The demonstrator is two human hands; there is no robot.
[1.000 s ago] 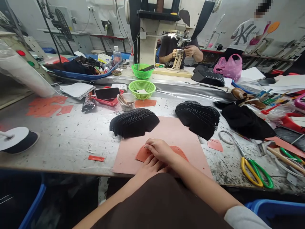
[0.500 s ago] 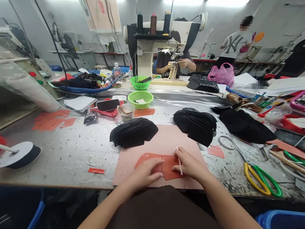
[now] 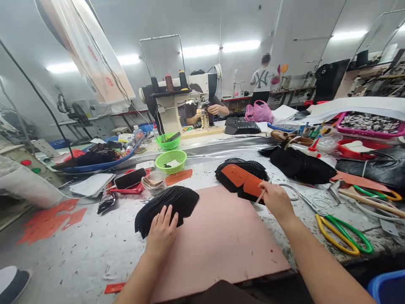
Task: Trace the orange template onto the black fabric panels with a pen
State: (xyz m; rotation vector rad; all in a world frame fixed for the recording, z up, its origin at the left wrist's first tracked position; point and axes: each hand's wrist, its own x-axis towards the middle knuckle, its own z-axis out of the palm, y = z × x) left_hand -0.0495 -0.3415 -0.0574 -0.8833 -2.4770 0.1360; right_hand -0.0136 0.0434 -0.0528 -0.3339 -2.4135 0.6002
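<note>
My left hand [image 3: 163, 228] lies with spread fingers on the left stack of black fabric pieces [image 3: 186, 200], its fingertips touching the top piece. On the right stack of black pieces [image 3: 218, 175] rests a flat orange template [image 3: 242, 176], cut with a slit near its middle. My right hand [image 3: 276, 200] pinches the template's right end. Between the same fingers is a thin white pen-like stick [image 3: 260, 196], pointing down and left. A pink board [image 3: 215, 240] lies between the two stacks and reaches the table's front edge.
Yellow-and-green-handled scissors [image 3: 337, 236] lie on the right. Behind the left stack stand a clear tub [image 3: 154, 182], a phone [image 3: 130, 179] and a green basket [image 3: 171, 162]. A sewing machine [image 3: 171, 107] stands beyond, with a person working at it. Orange scraps [image 3: 47, 221] lie left.
The orange template has gone from the pink board to the top of the right stack, with my right hand. My left hand has moved left onto the other stack. The view has shifted.
</note>
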